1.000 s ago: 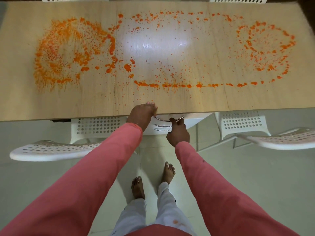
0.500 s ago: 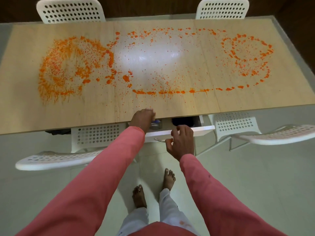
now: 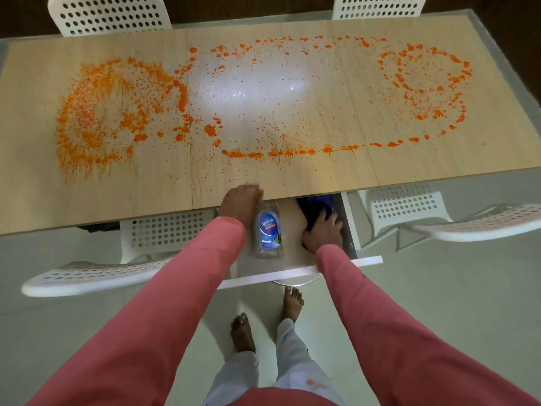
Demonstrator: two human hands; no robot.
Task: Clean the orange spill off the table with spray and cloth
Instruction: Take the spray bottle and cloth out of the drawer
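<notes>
Orange spill (image 3: 123, 112) covers the wooden table (image 3: 439, 159) in splattered rings from left to right. A white drawer (image 3: 292, 272) under the table's near edge stands pulled out. Inside it a clear spray bottle (image 3: 268, 230) with a blue label lies on its side at the left. A dark blue cloth (image 3: 316, 203) lies at the right, partly hidden under the tabletop. My right hand (image 3: 322, 231) is in the drawer and grips the cloth. My left hand (image 3: 241, 200) rests on the table's near edge, just left of the bottle.
White perforated chairs stand at the near side on the left (image 3: 87, 276) and right (image 3: 474, 224), and two more at the far side (image 3: 108, 13). My bare feet (image 3: 243, 332) stand on the pale floor below the drawer.
The drawer has slid out from nearly shut to wide open, showing the bottle and cloth. My right hand left the drawer handle and went into the drawer onto the cloth.
</notes>
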